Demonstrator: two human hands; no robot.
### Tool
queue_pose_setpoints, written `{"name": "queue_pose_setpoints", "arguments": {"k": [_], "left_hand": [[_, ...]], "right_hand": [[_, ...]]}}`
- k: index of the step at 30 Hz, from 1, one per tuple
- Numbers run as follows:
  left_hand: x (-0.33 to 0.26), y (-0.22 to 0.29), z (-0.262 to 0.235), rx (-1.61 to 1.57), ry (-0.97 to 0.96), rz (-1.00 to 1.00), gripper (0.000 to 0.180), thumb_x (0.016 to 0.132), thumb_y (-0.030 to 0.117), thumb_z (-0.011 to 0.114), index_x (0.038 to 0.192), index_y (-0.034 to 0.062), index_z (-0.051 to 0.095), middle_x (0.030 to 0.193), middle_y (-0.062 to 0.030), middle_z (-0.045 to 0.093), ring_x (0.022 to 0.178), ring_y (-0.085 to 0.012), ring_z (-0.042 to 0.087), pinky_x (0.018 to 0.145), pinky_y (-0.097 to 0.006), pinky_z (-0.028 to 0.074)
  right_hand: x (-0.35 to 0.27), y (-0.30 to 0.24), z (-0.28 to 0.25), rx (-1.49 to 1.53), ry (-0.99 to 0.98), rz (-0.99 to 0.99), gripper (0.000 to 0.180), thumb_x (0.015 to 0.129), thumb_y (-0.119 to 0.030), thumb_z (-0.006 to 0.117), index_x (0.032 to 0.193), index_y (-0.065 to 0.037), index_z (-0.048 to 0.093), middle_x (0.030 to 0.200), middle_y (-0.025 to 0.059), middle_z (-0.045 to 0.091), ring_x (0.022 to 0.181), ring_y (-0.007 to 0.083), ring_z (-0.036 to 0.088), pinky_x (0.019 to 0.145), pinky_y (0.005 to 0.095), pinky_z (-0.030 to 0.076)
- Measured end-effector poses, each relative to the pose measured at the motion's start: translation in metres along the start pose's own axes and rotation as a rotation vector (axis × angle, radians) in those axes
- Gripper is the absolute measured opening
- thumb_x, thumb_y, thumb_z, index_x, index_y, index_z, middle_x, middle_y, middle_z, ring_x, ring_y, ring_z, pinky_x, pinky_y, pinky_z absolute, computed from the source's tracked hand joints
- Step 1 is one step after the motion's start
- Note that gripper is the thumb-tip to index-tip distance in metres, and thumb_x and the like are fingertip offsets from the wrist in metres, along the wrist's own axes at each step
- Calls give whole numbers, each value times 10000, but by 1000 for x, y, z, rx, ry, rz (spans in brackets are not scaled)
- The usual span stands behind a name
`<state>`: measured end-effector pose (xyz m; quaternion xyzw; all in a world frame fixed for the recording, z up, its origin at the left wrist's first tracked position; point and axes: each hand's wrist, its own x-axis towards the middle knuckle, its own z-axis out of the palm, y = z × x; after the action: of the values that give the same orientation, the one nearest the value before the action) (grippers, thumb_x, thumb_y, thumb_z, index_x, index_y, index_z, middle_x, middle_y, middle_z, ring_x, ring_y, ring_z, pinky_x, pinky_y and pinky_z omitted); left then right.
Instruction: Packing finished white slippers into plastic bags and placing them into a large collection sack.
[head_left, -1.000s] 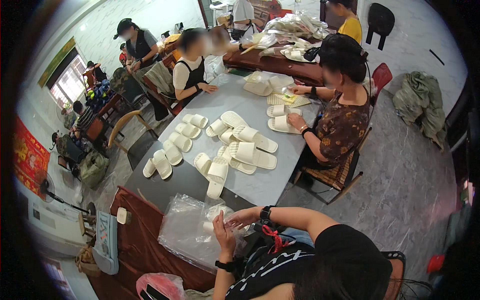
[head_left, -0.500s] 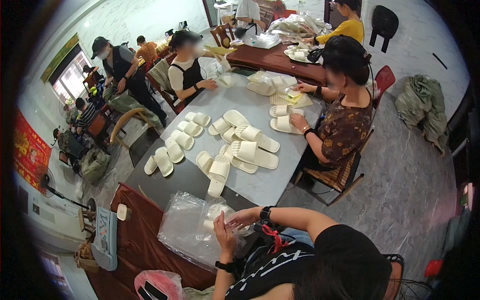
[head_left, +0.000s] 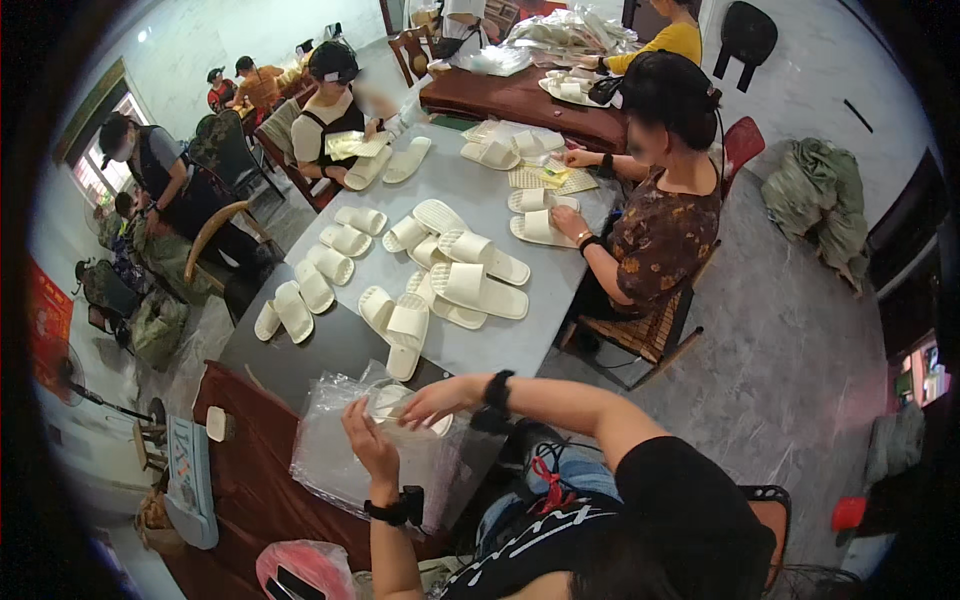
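Your left hand [head_left: 370, 440] and right hand [head_left: 438, 400] have both moved left in the frame. White slippers [head_left: 387, 401], lower centre, sit partly under your right, fingers curved; can't tell if it grips. Left: fingers extended, over clear plastic bags [head_left: 330, 450], grip unclear. More slippers [head_left: 490, 298] mid-frame on the grey table [head_left: 492, 352]; co-worker's hand [head_left: 568, 222] touches another pair, upper right.

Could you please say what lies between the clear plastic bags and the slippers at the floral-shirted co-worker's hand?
In the head view, a cluster of cream slide slippers lies on the grey table.
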<state>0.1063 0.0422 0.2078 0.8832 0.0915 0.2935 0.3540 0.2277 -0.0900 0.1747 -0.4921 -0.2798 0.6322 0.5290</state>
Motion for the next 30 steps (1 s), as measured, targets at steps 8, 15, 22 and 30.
{"name": "queue_pose_setpoints", "arguments": {"k": [8, 15, 22, 30], "left_hand": [[-37, -6, 72, -42, -604, 17, 278, 800, 102, 477, 1071, 43, 505, 1057, -188, 496, 965, -357, 466, 816, -389, 382], [-19, 30, 104, 14, -708, 18, 474, 678, 265, 660, 1100, 111, 509, 1104, -167, 476, 969, -331, 466, 822, -398, 368], [38, 96, 150, 54, -714, -283, 305, 749, 82, 541, 1048, 29, 508, 1107, -182, 468, 976, -372, 456, 823, -424, 385], [-12, 33, 203, -100, -658, -535, 195, 828, 108, 494, 980, -5, 541, 957, -169, 536, 931, -304, 500, 808, -341, 397]], "right_hand": [[-111, 16, -159, 175, 842, -24, 162, 780, -166, 495, 839, -32, 565, 761, 39, 584, 597, 107, 537, 511, 223, 415], [-121, 4, -346, 458, 1354, -341, 145, 791, -152, 480, 827, -25, 539, 754, 61, 580, 599, 126, 551, 506, 248, 441], [-157, 14, -546, 362, 1849, -436, 160, 789, -110, 482, 894, 2, 525, 727, 77, 556, 576, 161, 537, 510, 273, 428], [-174, 51, -671, 386, 2032, -101, 278, 811, -193, 511, 931, 57, 494, 652, 84, 501, 472, 160, 423, 447, 303, 340]]}}
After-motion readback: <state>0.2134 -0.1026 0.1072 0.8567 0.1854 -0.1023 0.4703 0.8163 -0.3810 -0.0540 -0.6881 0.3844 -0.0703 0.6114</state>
